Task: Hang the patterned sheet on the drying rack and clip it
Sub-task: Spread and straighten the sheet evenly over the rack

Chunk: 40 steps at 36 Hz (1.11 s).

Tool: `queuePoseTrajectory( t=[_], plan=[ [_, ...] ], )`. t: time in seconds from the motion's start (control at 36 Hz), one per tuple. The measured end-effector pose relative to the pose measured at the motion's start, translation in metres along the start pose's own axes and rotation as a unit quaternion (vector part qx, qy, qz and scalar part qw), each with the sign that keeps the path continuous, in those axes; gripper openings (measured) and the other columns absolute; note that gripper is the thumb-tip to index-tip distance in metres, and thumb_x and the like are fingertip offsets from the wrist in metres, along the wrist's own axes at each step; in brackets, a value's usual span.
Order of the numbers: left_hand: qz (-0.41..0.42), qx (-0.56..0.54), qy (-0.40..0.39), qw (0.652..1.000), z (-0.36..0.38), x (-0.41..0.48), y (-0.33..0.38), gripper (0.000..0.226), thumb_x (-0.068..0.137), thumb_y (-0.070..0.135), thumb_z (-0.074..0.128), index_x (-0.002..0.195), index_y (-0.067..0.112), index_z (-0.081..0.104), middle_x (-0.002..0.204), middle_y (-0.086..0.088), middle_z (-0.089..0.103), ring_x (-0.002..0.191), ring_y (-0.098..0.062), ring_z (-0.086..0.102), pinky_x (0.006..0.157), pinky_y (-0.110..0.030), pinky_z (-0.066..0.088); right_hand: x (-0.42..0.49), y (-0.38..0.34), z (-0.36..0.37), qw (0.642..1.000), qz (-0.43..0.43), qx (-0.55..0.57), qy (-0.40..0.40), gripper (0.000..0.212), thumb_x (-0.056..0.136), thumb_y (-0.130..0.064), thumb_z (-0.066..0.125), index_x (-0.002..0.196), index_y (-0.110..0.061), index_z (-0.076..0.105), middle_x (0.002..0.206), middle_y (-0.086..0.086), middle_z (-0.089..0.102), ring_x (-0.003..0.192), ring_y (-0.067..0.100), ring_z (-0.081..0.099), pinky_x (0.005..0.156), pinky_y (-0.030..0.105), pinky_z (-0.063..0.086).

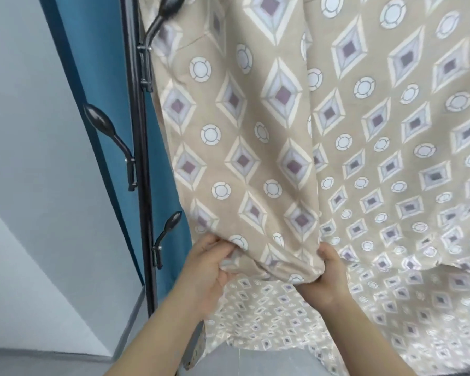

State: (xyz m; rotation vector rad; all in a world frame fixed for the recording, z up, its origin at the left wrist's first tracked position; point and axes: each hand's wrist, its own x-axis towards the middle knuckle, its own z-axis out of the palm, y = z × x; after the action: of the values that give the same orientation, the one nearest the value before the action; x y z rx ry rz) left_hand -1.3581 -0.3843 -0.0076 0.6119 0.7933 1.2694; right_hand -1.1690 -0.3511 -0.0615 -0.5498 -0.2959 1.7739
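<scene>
Patterned sheet (296, 137): draped from above beside black rack (143, 147); lower edge bunched in left hand (210, 270) and right hand (329, 278), fingers closed on cloth; hanging seemingly underway; no clip visible, clipping outstanding.

The person's 2 forearms enter from the lower edge, both bare with no sleeves visible, no watch, bracelet or rings; the left hand (205, 270) and right hand (327, 278) are ungloved, with short, plain, unpainted fingernails
</scene>
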Motion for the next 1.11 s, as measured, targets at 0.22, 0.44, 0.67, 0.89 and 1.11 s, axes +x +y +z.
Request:
queuePoseTrajectory(
  t=[0.22,0.44,0.67,0.89,1.11],
  plan=[
    [0.115,-0.02,0.07,0.991,-0.033,-0.036,0.024,0.031,0.086,0.04,0.044,0.09,0.015,0.062,0.083,-0.003,0.068,0.073,-0.012,0.066,0.058,-0.022,0.056,-0.002,0.033,0.022,0.996,0.066,-0.037,-0.049,0.057,0.033,-0.021,0.095,0.086,-0.007,0.077,0.089,0.012,0.073,0.078,0.027,0.072,0.067,0.043,0.059],
    [0.088,0.295,0.149,0.94,-0.065,-0.041,0.031,0.06,0.072,0.009,0.077,0.117,0.031,0.044,0.078,0.006,0.062,0.07,-0.004,0.057,0.06,-0.015,0.044,0.009,0.066,0.032,0.988,0.082,-0.134,0.016,0.028,0.098,-0.018,0.039,0.091,-0.008,0.065,0.069,0.005,0.071,0.062,0.019,0.07,0.048,0.026,0.054],
    [0.132,0.524,0.184,0.821,-0.106,-0.046,0.03,0.049,0.072,0.01,0.074,0.105,0.038,0.05,0.049,0.006,0.038,0.046,-0.002,0.043,0.051,-0.012,0.037,0.017,0.084,0.036,0.955,-0.035,-0.287,0.074,0.016,0.093,-0.015,0.054,0.103,-0.011,0.066,0.081,-0.001,0.074,0.076,0.013,0.071,0.058,0.024,0.055],
    [0.141,0.56,0.283,0.766,-0.161,-0.045,-0.017,0.045,0.079,0.012,0.07,0.117,0.017,0.047,0.053,0.002,0.041,0.053,-0.014,0.048,0.053,-0.018,0.035,0.024,0.11,0.016,0.934,-0.039,-0.335,0.119,0.015,0.093,-0.017,0.054,0.082,-0.01,0.061,0.053,-0.007,0.064,0.048,0.004,0.062,0.044,0.016,0.047],
    [-0.005,0.62,0.268,0.737,-0.207,-0.031,-0.056,0.029,0.085,0.023,0.061,0.07,0.023,0.036,0.06,0.0,0.049,0.077,-0.032,0.061,0.061,-0.031,0.039,0.011,0.149,-0.038,0.879,0.056,-0.404,0.245,0.02,0.091,-0.025,0.057,0.09,-0.006,0.063,0.061,0.003,0.058,0.045,0.014,0.052,0.037,0.018,0.038]
  ],
)
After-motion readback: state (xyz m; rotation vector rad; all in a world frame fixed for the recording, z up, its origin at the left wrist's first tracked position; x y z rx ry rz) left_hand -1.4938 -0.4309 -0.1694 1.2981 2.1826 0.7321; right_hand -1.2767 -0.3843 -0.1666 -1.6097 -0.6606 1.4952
